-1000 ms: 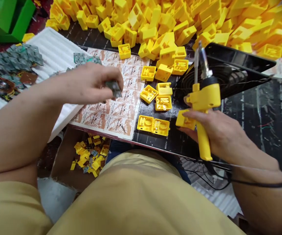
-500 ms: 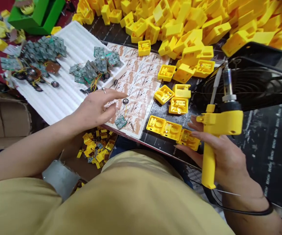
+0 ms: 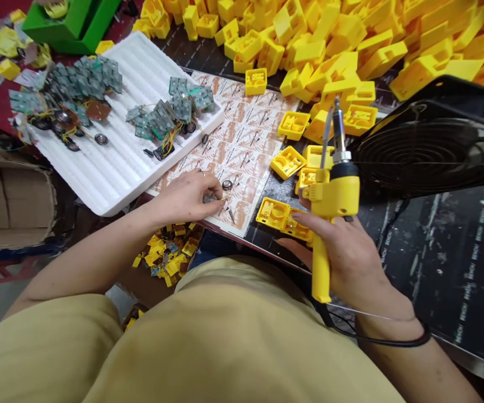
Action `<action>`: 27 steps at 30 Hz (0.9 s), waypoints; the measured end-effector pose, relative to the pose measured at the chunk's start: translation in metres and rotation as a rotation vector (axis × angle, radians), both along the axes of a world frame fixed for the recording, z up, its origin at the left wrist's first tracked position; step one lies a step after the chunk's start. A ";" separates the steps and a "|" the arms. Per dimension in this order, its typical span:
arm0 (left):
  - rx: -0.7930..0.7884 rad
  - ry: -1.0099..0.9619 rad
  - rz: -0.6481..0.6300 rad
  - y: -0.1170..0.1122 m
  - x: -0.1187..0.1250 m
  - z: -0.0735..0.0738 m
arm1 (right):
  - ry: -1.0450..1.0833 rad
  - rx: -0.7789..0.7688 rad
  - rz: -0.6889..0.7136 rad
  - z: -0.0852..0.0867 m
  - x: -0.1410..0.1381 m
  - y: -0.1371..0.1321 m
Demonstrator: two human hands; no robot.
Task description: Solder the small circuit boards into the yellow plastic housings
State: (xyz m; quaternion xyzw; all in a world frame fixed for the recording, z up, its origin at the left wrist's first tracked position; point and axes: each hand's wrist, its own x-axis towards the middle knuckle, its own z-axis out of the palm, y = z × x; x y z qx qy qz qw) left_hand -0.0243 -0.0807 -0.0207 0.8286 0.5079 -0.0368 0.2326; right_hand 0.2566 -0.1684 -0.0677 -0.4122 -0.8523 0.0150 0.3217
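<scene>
My left hand [image 3: 191,196] is closed over a small green circuit board [image 3: 211,197] on the printed sheet, its fingertips pinched at the board and wires. The board is mostly hidden by the fingers. Just beyond those fingertips lies a small round black speaker [image 3: 227,184]. My right hand [image 3: 348,252] holds a yellow soldering gun [image 3: 323,240] with its metal tip pointing up and away. Thumb and fingers of that hand reach around a row of open yellow cases [image 3: 274,212], covering part of it.
A white foam tray [image 3: 111,184] bears clumps of wired circuit boards [image 3: 158,120]. Yellow cases [image 3: 309,47] are heaped at the back. A black fan [image 3: 418,145] stands at right. Below the table edge, a box contains yellow pieces [image 3: 170,257]; a green bin [image 3: 74,28] is far left.
My left hand has come down from beside the speaker and closed on the circuit board. My right hand has moved left with the soldering gun, along the row of yellow cases.
</scene>
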 end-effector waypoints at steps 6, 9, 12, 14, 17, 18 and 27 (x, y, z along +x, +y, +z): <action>-0.207 -0.500 0.152 -0.003 -0.004 -0.011 | -0.057 -0.036 -0.018 0.000 -0.027 0.015; -0.263 -0.592 0.127 -0.003 -0.001 -0.018 | -0.074 -0.017 -0.026 -0.001 -0.041 0.020; -0.306 -0.608 0.117 -0.002 0.000 -0.019 | -0.045 0.021 -0.038 0.001 -0.046 0.019; -0.323 -0.613 0.121 0.001 -0.001 -0.018 | 0.018 0.057 -0.059 0.005 -0.043 0.016; -0.311 -0.558 0.111 0.005 -0.003 -0.015 | 0.113 0.114 -0.098 0.016 -0.030 0.007; -0.304 -0.538 0.103 0.007 -0.003 -0.015 | 0.126 0.126 -0.108 0.020 -0.026 0.004; -0.291 -0.479 0.050 0.018 0.023 -0.019 | 0.085 0.006 -0.151 0.038 0.015 -0.032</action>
